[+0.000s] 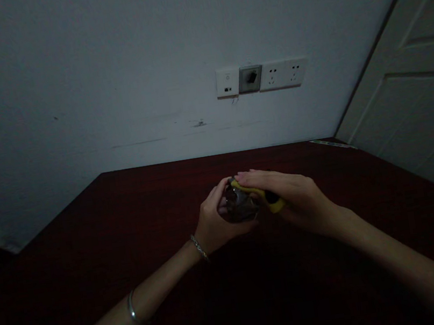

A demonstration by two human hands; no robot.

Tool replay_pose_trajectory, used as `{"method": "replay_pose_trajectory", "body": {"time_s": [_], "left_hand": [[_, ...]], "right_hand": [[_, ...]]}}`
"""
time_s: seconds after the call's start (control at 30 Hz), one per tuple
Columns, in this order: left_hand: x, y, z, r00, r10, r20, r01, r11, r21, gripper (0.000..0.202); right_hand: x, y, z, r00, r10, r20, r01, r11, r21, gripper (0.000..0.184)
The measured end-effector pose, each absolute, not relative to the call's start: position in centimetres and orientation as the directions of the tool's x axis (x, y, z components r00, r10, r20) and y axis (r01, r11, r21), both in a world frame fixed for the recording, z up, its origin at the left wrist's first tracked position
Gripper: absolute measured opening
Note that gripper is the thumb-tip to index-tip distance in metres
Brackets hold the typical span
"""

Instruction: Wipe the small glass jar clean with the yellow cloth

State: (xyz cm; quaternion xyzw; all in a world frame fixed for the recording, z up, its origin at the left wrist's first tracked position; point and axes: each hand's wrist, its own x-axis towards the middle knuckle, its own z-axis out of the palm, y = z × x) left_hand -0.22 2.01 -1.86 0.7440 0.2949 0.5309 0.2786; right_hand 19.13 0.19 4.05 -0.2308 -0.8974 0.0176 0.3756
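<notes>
While the left hand [213, 224] cups a glassy object [242, 205] over the surface [149, 200], the arched right hand [303, 198] grips a yellow-and-black item [277, 206] at that object's right, the wall plate's [227, 84] markings beyond it illegible.

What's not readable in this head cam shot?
Head view:
- Shiny object: far side behind the left hand; dim light blurs its exact form.
- Yellow object: partly covered by the right hand; full shape hidden.
- Right thumb: hidden beneath that hand.
- Wall plate: markings too small.
- Door: cut off by the right edge.
</notes>
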Motion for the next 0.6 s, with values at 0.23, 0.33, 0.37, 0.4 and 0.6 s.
{"method": "replay_pose_trajectory", "body": {"time_s": [0.23, 0.33, 0.37, 0.4, 0.6], "left_hand": [[-0.3, 2.1, -2.1, 0.296, 0.684, 0.666, 0.261, -0.729, 0.633, 0.091], [-0.1, 2.3, -2.1, 0.275, 0.727, 0.629, 0.203, -0.683, 0.701, 0.086], [-0.1, 2.4, -2.1, 0.265, 0.746, 0.611, 0.173, -0.660, 0.731, 0.084], [0.0, 2.4, -2.1, 0.252, 0.765, 0.593, 0.140, -0.635, 0.760, 0.082], [0.2, 2.4, -2.3, 0.207, 0.796, 0.568, 0.020, -0.584, 0.811, 0.082]], "right_hand": [[19.3, 1.1, 2.9, -0.602, 0.422, 0.678, 0.399, 0.894, -0.203, 0.058], [18.6, 0.3, 3.4, -0.672, 0.332, 0.662, 0.342, 0.932, -0.121, 0.058], [18.4, 0.1, 3.5, -0.690, 0.308, 0.655, 0.328, 0.940, -0.097, 0.056], [18.1, -0.2, 3.6, -0.705, 0.288, 0.648, 0.317, 0.945, -0.075, 0.053], [18.0, -0.1, 3.4, -0.670, 0.352, 0.654, 0.335, 0.929, -0.158, 0.052]]}}
